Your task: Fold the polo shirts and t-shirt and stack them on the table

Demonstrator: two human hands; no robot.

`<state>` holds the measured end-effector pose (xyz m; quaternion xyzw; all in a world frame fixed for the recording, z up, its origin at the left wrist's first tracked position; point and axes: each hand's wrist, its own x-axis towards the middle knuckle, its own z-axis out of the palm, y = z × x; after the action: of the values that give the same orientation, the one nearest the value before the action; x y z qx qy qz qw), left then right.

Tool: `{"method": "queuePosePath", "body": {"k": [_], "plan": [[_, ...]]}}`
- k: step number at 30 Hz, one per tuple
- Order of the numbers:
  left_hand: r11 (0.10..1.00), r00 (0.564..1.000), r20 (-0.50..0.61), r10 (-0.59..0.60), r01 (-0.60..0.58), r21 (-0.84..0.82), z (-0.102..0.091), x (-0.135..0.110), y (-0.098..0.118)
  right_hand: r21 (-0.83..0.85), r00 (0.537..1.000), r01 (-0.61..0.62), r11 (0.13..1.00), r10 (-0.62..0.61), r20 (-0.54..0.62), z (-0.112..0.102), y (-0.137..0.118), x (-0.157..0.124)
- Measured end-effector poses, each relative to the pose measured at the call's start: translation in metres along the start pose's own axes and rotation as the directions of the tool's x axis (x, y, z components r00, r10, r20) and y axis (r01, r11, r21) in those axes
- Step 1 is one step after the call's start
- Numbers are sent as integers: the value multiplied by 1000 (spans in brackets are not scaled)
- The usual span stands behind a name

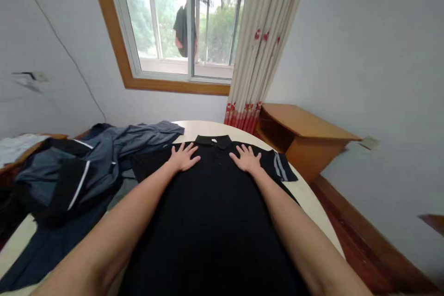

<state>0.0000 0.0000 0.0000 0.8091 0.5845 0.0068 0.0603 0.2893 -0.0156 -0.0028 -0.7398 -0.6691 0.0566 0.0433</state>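
Observation:
A black polo shirt (215,208) lies spread on a round pale table (312,208), its collar (213,141) toward the window. My left hand (183,157) rests on the shirt's left shoulder area, palm down with fingers spread. On the right shoulder area lies my right hand (246,159), also flat with its fingers apart. Beyond it the right sleeve (280,166), with two grey stripes, reaches toward the table's edge. The left sleeve lies close against other clothes. Both arms stretch forward over the shirt, and its lower part runs out of view toward me.
Dark and grey-blue clothes (100,162) are heaped on the table's left side. A wooden cabinet (301,134) stands beyond the right edge, against the wall. Behind the table are a curtain (263,46) and a sliding window (187,23). White cloth (21,148) lies at far left.

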Motion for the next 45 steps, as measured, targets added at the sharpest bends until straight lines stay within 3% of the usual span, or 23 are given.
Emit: {"method": "queuePosePath", "body": {"k": [9,12,15,18,22,25,28,30,32,34,35,37,39,42,45], "plan": [[1000,1000,2,4,-4,-16,-4,45,-16,-13,999,-37,999,36,-26,-1,15,54],[1000,1000,7,-2,2,10,-9,50,-15,-38,998,-37,999,35,-51,-4,12,57],[990,997,-28,-68,71,125,-16,46,2,-136,981,-63,989,36,-191,-9,-3,44],[990,994,-95,-43,56,133,-16,29,38,-155,968,3,988,-42,-247,-8,-30,19],[988,983,-98,156,-157,-1,3,-15,75,-10,974,213,977,-213,-81,5,-47,-16],[985,984,-66,167,-169,-21,14,-48,68,18,975,222,975,-222,-23,7,-24,-34],[997,996,-52,74,-75,-11,14,-73,50,-13,999,26,1000,-26,-28,-2,6,-47],[999,998,-52,41,-42,-4,14,-86,49,-27,998,-42,999,41,-44,-7,10,-58],[996,995,-52,87,-87,-6,15,-98,57,-17,998,55,998,-55,-31,-9,-2,-72],[989,988,-45,148,-148,2,15,-109,63,18,974,226,974,-226,25,-8,-21,-86],[988,987,-47,155,-154,26,14,-112,63,30,971,233,972,-234,50,-6,-30,-92],[987,989,-97,113,-101,126,4,-116,53,36,985,160,987,-162,66,-3,-40,-100],[969,973,-226,36,21,245,-14,-115,31,29,999,53,998,-53,11,0,-40,-104],[925,900,-396,-182,293,242,-47,-108,-13,40,996,30,999,-26,-90,4,-32,-105],[867,842,-306,-445,491,90,-73,-99,-50,69,992,49,996,-41,-121,7,-28,-106]]}}
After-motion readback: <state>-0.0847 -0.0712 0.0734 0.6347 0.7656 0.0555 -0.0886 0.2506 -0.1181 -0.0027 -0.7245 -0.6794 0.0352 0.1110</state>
